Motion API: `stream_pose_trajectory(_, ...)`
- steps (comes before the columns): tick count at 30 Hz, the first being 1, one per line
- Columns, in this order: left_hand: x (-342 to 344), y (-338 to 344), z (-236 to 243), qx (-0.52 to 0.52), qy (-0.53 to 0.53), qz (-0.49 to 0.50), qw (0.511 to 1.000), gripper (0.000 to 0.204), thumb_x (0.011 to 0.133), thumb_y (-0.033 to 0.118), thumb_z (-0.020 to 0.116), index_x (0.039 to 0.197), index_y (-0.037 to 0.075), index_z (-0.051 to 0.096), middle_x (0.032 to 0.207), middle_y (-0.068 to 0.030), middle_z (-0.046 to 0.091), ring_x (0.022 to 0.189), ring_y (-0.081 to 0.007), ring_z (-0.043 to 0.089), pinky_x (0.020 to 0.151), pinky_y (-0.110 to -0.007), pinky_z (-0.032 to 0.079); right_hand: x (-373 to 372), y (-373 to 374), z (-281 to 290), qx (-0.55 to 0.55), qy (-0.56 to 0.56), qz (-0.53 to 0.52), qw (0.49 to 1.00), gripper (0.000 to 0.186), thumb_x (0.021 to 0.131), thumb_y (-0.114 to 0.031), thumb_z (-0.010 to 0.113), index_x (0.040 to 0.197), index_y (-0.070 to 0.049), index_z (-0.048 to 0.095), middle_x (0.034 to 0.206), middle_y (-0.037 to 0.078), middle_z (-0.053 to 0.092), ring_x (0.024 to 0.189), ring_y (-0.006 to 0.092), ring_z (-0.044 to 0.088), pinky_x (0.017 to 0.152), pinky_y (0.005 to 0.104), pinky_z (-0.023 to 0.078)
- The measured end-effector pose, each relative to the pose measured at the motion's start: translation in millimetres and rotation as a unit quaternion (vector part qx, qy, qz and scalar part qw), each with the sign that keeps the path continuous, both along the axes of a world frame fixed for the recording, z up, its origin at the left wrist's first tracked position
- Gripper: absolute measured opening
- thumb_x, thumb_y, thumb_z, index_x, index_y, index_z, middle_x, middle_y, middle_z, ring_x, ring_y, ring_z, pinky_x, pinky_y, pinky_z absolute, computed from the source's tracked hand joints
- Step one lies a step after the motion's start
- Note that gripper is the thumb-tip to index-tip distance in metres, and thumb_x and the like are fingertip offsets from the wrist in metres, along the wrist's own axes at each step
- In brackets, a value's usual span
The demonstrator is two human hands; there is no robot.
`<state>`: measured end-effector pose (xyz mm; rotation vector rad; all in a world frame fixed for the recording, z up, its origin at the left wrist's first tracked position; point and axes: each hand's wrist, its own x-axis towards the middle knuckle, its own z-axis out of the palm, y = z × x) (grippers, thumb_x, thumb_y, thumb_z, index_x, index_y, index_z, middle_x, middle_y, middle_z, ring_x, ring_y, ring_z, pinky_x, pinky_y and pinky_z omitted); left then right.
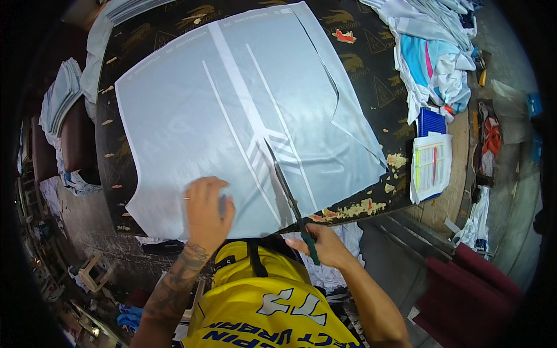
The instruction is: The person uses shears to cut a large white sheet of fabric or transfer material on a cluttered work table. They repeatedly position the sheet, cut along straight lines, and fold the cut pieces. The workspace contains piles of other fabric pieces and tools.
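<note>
A pale grey fabric panel (168,122) with white stripes and chevrons is spread on the dark board. My left hand (207,210) rests on its near left part, thumb apart from the fingers and nothing held. In my right hand (325,246), at the near edge, is a pair of scissors (286,188) with dark green handles. Its long blades point away from me over the panel, tips near the fork of the middle stripe. The cloth looks parted or folded beside the blades; I cannot tell which. The right fingers partly hide the handles.
The dark board (380,124) has chipped patches. Piled white and blue cloth (432,69) lies at far right, above a blue book (431,122) and marked paper sheets (431,168). Folded grey pieces (61,95) stand at left. Maroon cloth (464,301) hangs at lower right.
</note>
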<state>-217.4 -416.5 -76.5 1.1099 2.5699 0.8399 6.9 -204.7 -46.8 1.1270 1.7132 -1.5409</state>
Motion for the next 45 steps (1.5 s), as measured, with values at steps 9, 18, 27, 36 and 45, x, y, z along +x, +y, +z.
stream_pose_trajectory(9,-20,13,4,-0.03,-0.121,-0.15,0.981,0.032,0.088,0.009,0.07,0.12,0.005,0.067,0.131,-0.008,0.061,0.133,-0.0296,0.052,0.111,-0.047,0.039,-72,18,-4,0.041,-0.014,0.067,0.997,0.067,0.083,-0.065,0.087,0.086,0.0,0.074,0.074,0.003,0.065,0.071,0.0129,0.057,0.066,0.0323,0.047)
stream_pose_trajectory(18,-36,11,3,-0.038,-0.189,-0.172,0.966,0.034,0.09,0.01,0.069,0.124,0.006,0.067,0.133,-0.0073,0.06,0.134,-0.0312,0.049,0.112,-0.049,0.04,-144,34,-2,-0.041,-0.063,0.004,0.997,0.067,0.079,-0.065,0.09,0.081,0.0,0.072,0.068,0.003,0.061,0.065,0.0145,0.054,0.061,0.0315,0.045)
stream_pose_trajectory(27,-50,9,-1,-0.031,-0.245,-0.202,0.948,0.03,0.092,0.012,0.068,0.122,0.007,0.07,0.133,-0.0055,0.061,0.133,-0.0277,0.052,0.106,-0.047,0.047,-223,55,2,-0.058,-0.076,0.012,0.995,0.068,0.078,-0.067,0.09,0.079,-0.002,0.071,0.069,0.002,0.061,0.067,0.0141,0.056,0.063,0.0323,0.046)
stream_pose_trajectory(36,-63,10,-1,-0.027,-0.288,-0.221,0.931,0.029,0.092,0.011,0.068,0.121,0.006,0.07,0.132,-0.0047,0.062,0.134,-0.026,0.053,0.104,-0.047,0.051,-284,70,-10,0.024,-0.006,0.023,0.999,0.07,0.078,-0.072,0.088,0.074,-0.005,0.067,0.063,0.003,0.059,0.059,0.0152,0.057,0.057,0.0318,0.047)
stream_pose_trajectory(45,-87,29,11,-0.014,-0.324,-0.193,0.926,0.03,0.092,0.016,0.072,0.12,0.006,0.07,0.121,-0.01,0.066,0.125,-0.0307,0.058,0.105,-0.049,0.049,-342,89,-26,0.04,0.028,0.03,0.998,0.073,0.078,-0.075,0.086,0.076,-0.005,0.066,0.063,0.003,0.06,0.055,0.013,0.064,0.052,0.0284,0.05)
